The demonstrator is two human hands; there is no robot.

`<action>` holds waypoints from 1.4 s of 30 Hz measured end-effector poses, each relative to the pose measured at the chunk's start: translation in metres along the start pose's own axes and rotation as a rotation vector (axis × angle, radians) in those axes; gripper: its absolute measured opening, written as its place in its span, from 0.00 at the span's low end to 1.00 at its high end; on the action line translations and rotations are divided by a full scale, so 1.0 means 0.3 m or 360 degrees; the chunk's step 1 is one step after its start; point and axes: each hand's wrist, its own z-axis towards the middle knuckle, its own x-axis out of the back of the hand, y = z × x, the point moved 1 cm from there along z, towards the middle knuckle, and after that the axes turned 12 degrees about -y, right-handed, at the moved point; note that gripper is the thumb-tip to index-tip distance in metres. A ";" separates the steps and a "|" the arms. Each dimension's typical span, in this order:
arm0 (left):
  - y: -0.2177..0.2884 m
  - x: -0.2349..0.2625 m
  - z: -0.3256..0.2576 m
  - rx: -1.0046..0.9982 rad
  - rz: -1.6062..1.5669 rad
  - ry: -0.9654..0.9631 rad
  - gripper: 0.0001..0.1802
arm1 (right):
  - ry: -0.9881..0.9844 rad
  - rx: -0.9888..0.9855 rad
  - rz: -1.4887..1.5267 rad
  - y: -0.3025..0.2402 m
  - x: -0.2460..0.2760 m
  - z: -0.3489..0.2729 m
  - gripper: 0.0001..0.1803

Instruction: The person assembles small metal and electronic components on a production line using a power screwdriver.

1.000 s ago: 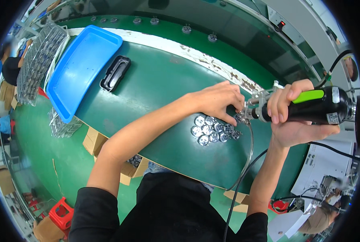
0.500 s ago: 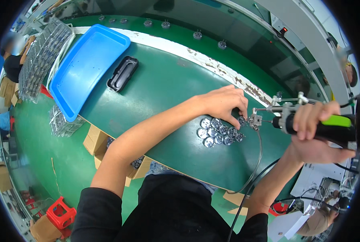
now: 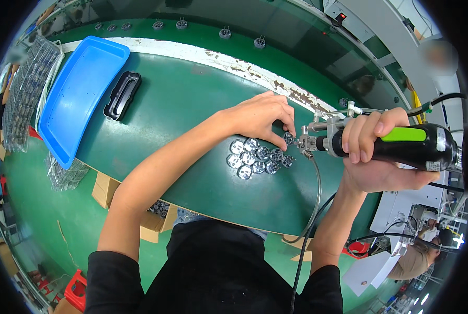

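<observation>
My left hand (image 3: 262,116) pinches a small round metal part (image 3: 289,138) between thumb and fingers, just above the green tabletop. In my right hand (image 3: 383,175) is a black electric screwdriver (image 3: 427,144) with a bright green lever, held sideways and pointing left. Its metal nose block (image 3: 308,142) is up against the pinched part; whether a screw is there is too small to tell. A clear hose (image 3: 318,188) runs down from the block. Close below my left hand lies a cluster of shiny round parts (image 3: 248,158) of similar look.
A blue tray (image 3: 79,99) and a black oblong dish (image 3: 122,96) lie at the left of the workbench (image 3: 181,99). Beyond the worn white ledge (image 3: 218,57), several round parts stand spaced on a green strip (image 3: 202,36). Cardboard boxes (image 3: 106,189) sit below the front edge.
The view has shifted, so the bench things appear further left. The screwdriver has pressed toward the pinched part, and the gap between its nose block and body has closed.
</observation>
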 end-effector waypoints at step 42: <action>0.010 0.001 0.007 0.0029 0.0012 0.0042 0.19 | 0.0249 -0.0076 -0.0038 0.069 0.018 -0.022 0.49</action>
